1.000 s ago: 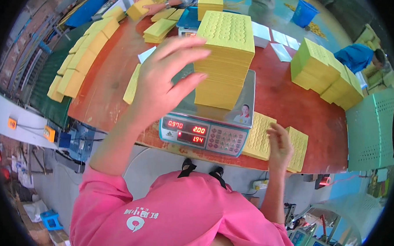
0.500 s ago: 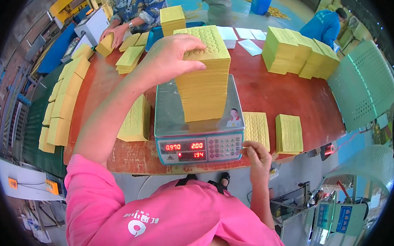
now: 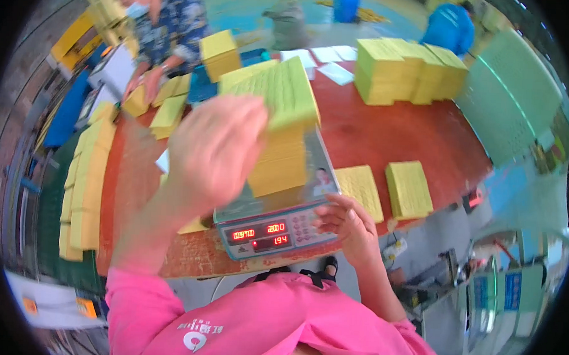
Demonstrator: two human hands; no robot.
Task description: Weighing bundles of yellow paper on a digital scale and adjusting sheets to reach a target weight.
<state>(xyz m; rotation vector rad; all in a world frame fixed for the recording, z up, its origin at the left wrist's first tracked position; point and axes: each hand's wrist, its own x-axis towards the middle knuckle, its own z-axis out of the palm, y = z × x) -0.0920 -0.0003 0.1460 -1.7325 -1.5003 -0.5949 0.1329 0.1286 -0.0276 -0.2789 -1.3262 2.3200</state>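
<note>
A tall stack of embossed yellow paper [image 3: 278, 168] stands on the digital scale [image 3: 320, 157], whose red display [image 3: 260, 233] is lit. The upper part of the stack [image 3: 282, 92] looks blurred and offset from the lower part. My left hand [image 3: 216, 152] is at the near left side of that upper part. Motion smears its fingers, so whether they grip the paper is unclear. My right hand [image 3: 352, 228] hovers at the right end of the scale's keypad [image 3: 308, 226], fingers apart and holding nothing.
Two shorter yellow stacks [image 3: 409, 189] lie right of the scale on the red table [image 3: 362, 139]. Taller stacks [image 3: 406, 72] and white sheets [image 3: 335, 73] are farther back. More bundles [image 3: 91, 175] line the left side. A masked co-worker [image 3: 170, 36] handles yellow bundles at the far left.
My left hand has moved down and left from the stack's top, and the upper paper has shifted. My right hand has moved slightly left and its fingers have spread. The view has shifted.
</note>
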